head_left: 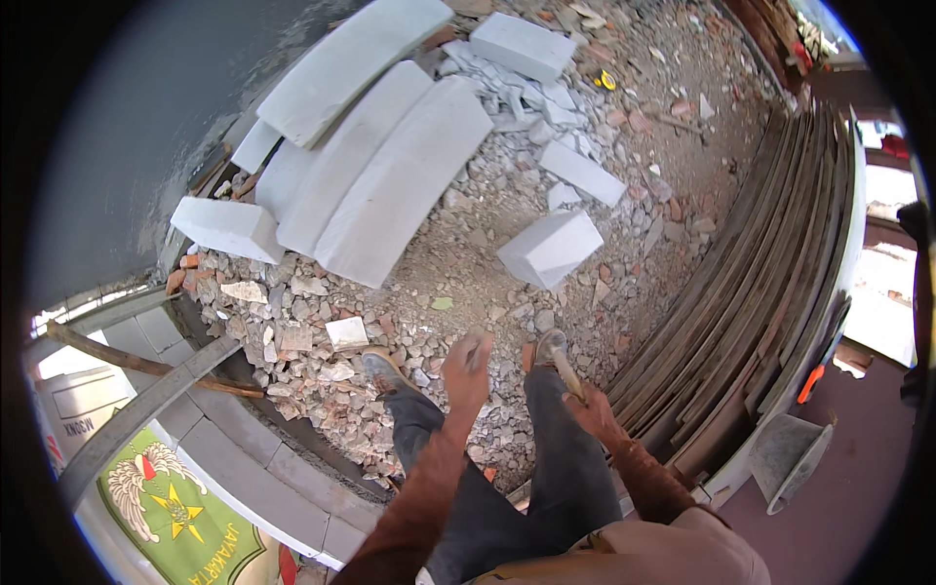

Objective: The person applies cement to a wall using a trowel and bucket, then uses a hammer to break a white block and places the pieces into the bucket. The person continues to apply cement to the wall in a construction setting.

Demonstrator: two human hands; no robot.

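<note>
The right hand (593, 413) is gripping a pale wooden handle (568, 375), its long axis running forward and slightly left from the fingers toward the right shoe (553, 341), above the rubble ground (390, 314) near its plank-stack (736, 278) edge. The left hand (466, 370) is hanging apart, left of the handle, fingers seemingly curling; whether they are holding anything, I cannot tell. A white block (553, 248) is lying ahead of both hands.
</note>
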